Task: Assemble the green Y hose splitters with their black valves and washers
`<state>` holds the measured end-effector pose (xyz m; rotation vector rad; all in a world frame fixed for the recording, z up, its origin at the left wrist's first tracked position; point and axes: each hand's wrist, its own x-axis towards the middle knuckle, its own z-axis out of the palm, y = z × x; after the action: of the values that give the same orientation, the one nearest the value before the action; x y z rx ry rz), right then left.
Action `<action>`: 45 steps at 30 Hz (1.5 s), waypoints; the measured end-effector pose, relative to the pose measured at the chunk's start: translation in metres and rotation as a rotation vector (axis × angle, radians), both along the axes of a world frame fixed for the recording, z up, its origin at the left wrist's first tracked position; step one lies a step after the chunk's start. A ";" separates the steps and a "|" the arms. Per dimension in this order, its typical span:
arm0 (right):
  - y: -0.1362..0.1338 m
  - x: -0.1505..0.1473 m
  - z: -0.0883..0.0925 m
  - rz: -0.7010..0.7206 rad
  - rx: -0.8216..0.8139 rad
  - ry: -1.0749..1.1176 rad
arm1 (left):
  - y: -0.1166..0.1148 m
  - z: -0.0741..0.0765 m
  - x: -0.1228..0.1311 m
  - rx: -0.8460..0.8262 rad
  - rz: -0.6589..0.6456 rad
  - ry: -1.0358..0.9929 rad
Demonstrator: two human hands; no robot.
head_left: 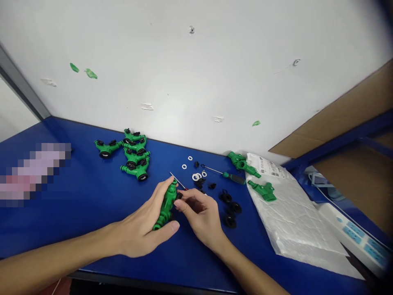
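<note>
My left hand (pixel 147 223) is wrapped around a green plastic Y-shaped hose splitter (pixel 167 203), thumb below it and fingers behind. My right hand (pixel 199 211) pinches a small black valve knob (pixel 179 196) against the splitter's right side; how far it sits in is hidden by the fingers. Just beyond the hands lies a thin screwdriver (pixel 178 180) with a red part near my right fingers. White rings (pixel 195 177) and small black knobs (pixel 212 185) are scattered past my right hand. Black threaded collars (pixel 230 221) lie to its right.
Several green splitters with black parts (pixel 135 168) stand at the back left. A green-handled hook pick (pixel 233 177) lies at the right, near bare green splitter bodies (pixel 265 190) on a white padded bag (pixel 294 221). A power strip (pixel 353 233) is beyond. A white wall (pixel 172 82) bounds the blue table (pixel 92 205).
</note>
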<state>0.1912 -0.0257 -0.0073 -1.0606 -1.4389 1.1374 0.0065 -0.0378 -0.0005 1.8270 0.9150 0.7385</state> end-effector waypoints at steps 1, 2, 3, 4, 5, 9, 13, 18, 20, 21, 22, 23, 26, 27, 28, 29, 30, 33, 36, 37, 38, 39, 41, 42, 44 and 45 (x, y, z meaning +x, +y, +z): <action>0.000 0.000 0.000 0.001 0.000 -0.003 | 0.000 0.001 0.001 -0.012 0.000 -0.001; 0.000 -0.001 0.000 0.006 -0.017 0.007 | -0.001 0.003 0.002 -0.023 0.002 0.000; 0.001 -0.001 0.001 0.012 -0.044 0.028 | -0.001 0.004 0.002 -0.033 0.005 0.000; 0.002 -0.002 0.001 0.016 -0.073 0.050 | 0.000 0.005 0.002 -0.045 0.009 -0.006; 0.003 -0.002 0.002 0.015 -0.096 0.071 | 0.001 0.005 0.002 -0.061 0.010 -0.024; 0.004 -0.002 0.004 -0.002 -0.104 0.105 | 0.002 0.009 0.003 -0.167 0.020 -0.181; 0.004 -0.002 0.004 0.025 -0.097 0.077 | 0.002 0.009 0.004 -0.325 0.041 -0.314; 0.014 0.017 0.013 -0.065 -0.014 -0.076 | 0.008 0.008 0.005 -0.595 0.066 -0.553; 0.023 0.033 0.018 -0.160 0.053 -0.197 | 0.013 0.012 0.005 -0.716 0.099 -0.670; 0.027 0.042 0.020 -0.184 0.072 -0.267 | 0.015 0.014 0.005 -0.751 0.112 -0.724; 0.031 0.050 0.021 -0.185 0.080 -0.340 | 0.016 0.016 0.005 -0.771 0.121 -0.773; 0.034 0.055 0.021 -0.172 0.089 -0.421 | 0.018 0.018 0.005 -0.781 0.126 -0.813; 0.035 0.058 0.022 -0.074 0.164 -0.631 | 0.021 0.020 0.003 -0.779 0.133 -0.879; 0.033 0.053 0.021 -0.028 0.199 -0.670 | 0.021 0.019 0.002 -0.774 0.135 -0.879; 0.029 0.047 0.021 0.013 0.230 -0.682 | 0.021 0.018 0.002 -0.770 0.134 -0.864; 0.025 0.040 0.021 0.051 0.243 -0.663 | 0.021 0.016 0.002 -0.765 0.128 -0.833; 0.021 0.032 0.021 0.070 0.238 -0.609 | 0.019 0.014 0.001 -0.757 0.117 -0.785; 0.009 0.013 0.021 0.093 0.143 -0.370 | 0.012 0.007 0.002 -0.664 0.075 -0.593; 0.003 0.005 0.021 0.069 0.084 -0.241 | 0.006 0.004 0.002 -0.529 0.054 -0.446; 0.002 0.005 0.021 0.047 0.065 -0.214 | 0.004 0.005 0.002 -0.501 0.058 -0.407; 0.001 0.006 0.022 0.031 0.035 -0.181 | 0.004 0.006 0.002 -0.480 0.070 -0.370; 0.002 0.008 0.023 0.021 -0.004 -0.142 | 0.003 0.007 0.002 -0.461 0.088 -0.337; 0.002 0.011 0.024 0.002 -0.069 -0.068 | 0.004 0.009 0.001 -0.430 0.119 -0.300; 0.003 0.012 0.025 0.000 -0.078 -0.046 | 0.004 0.010 0.001 -0.422 0.123 -0.299; 0.004 0.014 0.025 0.030 -0.041 -0.057 | 0.005 0.010 0.000 -0.431 0.094 -0.331; 0.004 0.014 0.025 0.055 0.001 -0.086 | 0.005 0.009 0.000 -0.450 0.069 -0.357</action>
<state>0.2053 -0.0217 0.0176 -1.0863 -1.5447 1.1414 0.0066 -0.0328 0.0084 1.2283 0.8285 0.7959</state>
